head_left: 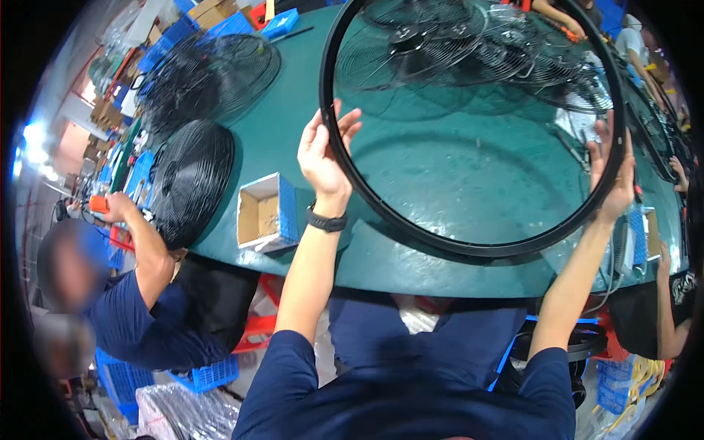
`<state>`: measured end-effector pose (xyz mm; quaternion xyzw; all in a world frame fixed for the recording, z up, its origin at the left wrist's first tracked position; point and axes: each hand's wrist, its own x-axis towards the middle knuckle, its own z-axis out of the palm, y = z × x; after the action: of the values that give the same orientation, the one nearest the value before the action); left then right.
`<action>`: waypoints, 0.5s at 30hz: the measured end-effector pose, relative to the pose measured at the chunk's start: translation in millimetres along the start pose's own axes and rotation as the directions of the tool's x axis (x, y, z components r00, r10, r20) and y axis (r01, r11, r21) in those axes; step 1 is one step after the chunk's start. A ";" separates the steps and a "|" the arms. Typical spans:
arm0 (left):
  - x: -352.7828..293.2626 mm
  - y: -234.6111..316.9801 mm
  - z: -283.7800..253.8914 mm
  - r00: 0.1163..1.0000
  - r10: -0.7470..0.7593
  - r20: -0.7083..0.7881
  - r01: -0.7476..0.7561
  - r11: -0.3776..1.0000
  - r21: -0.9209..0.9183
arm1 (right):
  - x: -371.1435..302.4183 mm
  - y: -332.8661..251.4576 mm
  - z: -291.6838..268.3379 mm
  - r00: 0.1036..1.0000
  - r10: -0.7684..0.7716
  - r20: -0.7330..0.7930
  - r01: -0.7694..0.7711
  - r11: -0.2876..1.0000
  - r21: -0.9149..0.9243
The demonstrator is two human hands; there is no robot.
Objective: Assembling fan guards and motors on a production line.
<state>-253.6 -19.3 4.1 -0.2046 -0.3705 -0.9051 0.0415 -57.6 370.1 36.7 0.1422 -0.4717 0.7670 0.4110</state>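
forearms (304,282) bare, up from the lower edge and well apart, toward opposite sides of one black hoop (480,250). favour that wide spread, for an even lift at both ends. dark wristband (325,220) on the left wrist; turn it away from the rim to avoid a scrape. left hand (326,158) around the left side of the hoop, with the rim between palm and fingers; right hand (616,176) in a like hold on the right side. fingers loosely bent rather than in a tight fist; cannot tell the firmness of the hold. before any turn, close thumbs and fingers a little more, at matching heights, to spare the rim a twist. hoop in the air over the green table (381,270), facing the wearer; exact tilt hard to judge in so bent a view. mind the open box (289,211), just beside the left forearm: no sideways swing there. farther left, a round black fan guard (194,180) at the table edge, near a co-worker's hand (115,208); allow room. beyond, through the hoop, a heap of wire guards (455,42); stay clear of those, for fear of a snag.
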 end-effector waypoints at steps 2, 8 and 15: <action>3.0 -6.1 -4.1 1.000 -0.020 -0.010 0.019 1.000 -0.019 | 0.7 -6.6 8.0 0.997 -0.031 -0.076 0.025 0.996 -0.086; -1.5 0.2 -7.1 1.000 0.027 -0.015 -0.026 0.997 0.070 | -1.3 2.7 29.2 0.983 0.003 -0.183 0.012 0.997 0.080; 0.2 0.0 -5.8 0.997 -0.014 -0.077 0.022 0.994 0.105 | 2.4 4.5 2.4 0.988 0.026 0.151 -0.057 0.977 0.207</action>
<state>-255.7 -23.3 0.5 -0.1639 -0.4178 -0.8917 0.0581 -63.0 368.3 36.6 0.2312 -0.4200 0.8084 0.3414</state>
